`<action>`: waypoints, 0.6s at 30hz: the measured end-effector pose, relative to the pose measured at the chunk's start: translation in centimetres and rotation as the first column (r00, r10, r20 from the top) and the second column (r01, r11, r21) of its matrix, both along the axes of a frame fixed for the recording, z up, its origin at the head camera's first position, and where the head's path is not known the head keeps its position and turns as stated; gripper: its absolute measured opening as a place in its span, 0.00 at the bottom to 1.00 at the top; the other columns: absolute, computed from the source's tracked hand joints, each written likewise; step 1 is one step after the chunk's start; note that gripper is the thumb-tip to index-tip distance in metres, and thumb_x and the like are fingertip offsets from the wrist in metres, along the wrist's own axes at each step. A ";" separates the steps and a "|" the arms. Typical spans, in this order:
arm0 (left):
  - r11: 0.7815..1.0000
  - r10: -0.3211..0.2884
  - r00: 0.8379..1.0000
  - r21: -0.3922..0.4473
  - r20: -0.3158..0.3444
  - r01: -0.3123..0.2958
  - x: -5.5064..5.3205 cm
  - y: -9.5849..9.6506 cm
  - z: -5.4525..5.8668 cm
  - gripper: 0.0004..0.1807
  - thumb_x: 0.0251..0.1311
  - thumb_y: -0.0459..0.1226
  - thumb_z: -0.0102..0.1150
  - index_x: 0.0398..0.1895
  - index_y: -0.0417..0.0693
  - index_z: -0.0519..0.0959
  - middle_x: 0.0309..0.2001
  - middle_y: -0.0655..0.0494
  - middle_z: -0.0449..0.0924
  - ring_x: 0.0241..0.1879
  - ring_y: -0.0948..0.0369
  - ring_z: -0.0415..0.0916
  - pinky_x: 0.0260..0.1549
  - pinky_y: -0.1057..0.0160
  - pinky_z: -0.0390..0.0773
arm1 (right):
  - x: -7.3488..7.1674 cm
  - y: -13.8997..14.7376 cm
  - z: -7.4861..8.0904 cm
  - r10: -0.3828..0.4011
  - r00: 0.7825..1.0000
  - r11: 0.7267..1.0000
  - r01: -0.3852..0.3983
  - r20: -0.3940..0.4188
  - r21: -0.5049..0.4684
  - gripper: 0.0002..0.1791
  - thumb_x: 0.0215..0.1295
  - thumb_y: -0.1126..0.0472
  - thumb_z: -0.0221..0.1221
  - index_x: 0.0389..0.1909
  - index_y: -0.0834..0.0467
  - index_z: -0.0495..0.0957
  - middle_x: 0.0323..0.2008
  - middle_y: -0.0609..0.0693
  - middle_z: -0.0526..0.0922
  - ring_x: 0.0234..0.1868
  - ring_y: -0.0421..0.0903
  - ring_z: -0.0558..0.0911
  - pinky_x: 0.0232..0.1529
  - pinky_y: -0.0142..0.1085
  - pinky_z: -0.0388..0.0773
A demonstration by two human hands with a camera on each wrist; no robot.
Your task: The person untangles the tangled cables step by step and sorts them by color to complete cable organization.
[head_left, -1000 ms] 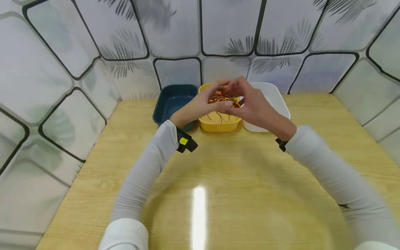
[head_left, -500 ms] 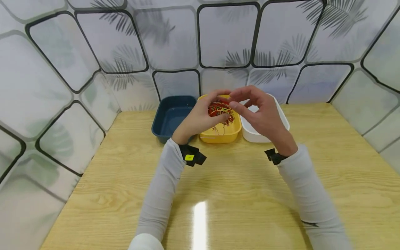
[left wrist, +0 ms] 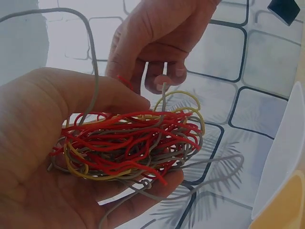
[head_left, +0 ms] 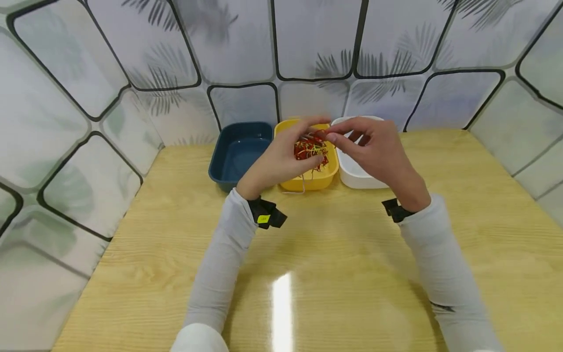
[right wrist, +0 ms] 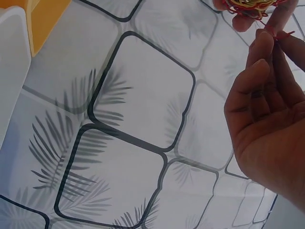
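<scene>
Wire tangle (left wrist: 128, 143) gripped in left hand (head_left: 277, 159); red strand end (right wrist: 287, 34) pinched by right hand (head_left: 380, 151).
Tangle is held up, overlapping yellow bin (head_left: 310, 185) in head view. Snag risk: red is interlaced with grey and yellow, so a hard pull could cinch loops or drag the clump from the grasp. Loose grey strand (left wrist: 96, 62) could be caught too. Wires look thin, smooth, plastic-coated, probably springy; bin is round-cornered.
</scene>
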State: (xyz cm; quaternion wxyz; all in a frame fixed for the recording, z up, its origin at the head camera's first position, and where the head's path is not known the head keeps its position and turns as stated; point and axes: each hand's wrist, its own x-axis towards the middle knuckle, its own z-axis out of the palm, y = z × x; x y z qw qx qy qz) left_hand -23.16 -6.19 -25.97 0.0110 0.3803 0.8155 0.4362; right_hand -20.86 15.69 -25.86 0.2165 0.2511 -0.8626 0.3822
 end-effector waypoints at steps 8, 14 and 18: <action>0.989 -0.021 0.999 -0.146 -0.041 0.014 -1.6 -0.4 1.4 0.36 0.67 0.34 0.61 0.76 0.52 0.60 0.62 0.49 0.79 0.47 0.60 0.82 0.55 0.61 0.81 | -1.8 -0.5 1.4 -0.025 0.995 0.976 0.004 0.095 0.215 0.14 0.70 0.48 0.63 0.50 0.50 0.87 0.42 0.51 0.91 0.33 0.46 0.85 0.31 0.31 0.74; 0.979 -0.005 1.000 -0.203 -0.031 -0.002 -1.3 -0.7 0.6 0.31 0.71 0.42 0.59 0.74 0.51 0.63 0.56 0.51 0.81 0.50 0.60 0.80 0.56 0.60 0.80 | -2.3 -0.4 1.2 -0.013 0.990 0.977 -0.017 0.140 0.211 0.14 0.74 0.50 0.60 0.46 0.53 0.88 0.37 0.53 0.90 0.23 0.40 0.82 0.23 0.31 0.72; 0.975 0.028 0.999 -0.220 0.032 -0.021 0.1 -1.8 -0.1 0.23 0.71 0.42 0.59 0.67 0.51 0.73 0.54 0.55 0.83 0.51 0.61 0.80 0.58 0.60 0.79 | -1.3 0.5 -0.1 0.008 0.989 0.983 -0.035 0.149 0.181 0.11 0.73 0.51 0.60 0.42 0.52 0.87 0.31 0.50 0.87 0.19 0.38 0.76 0.22 0.30 0.71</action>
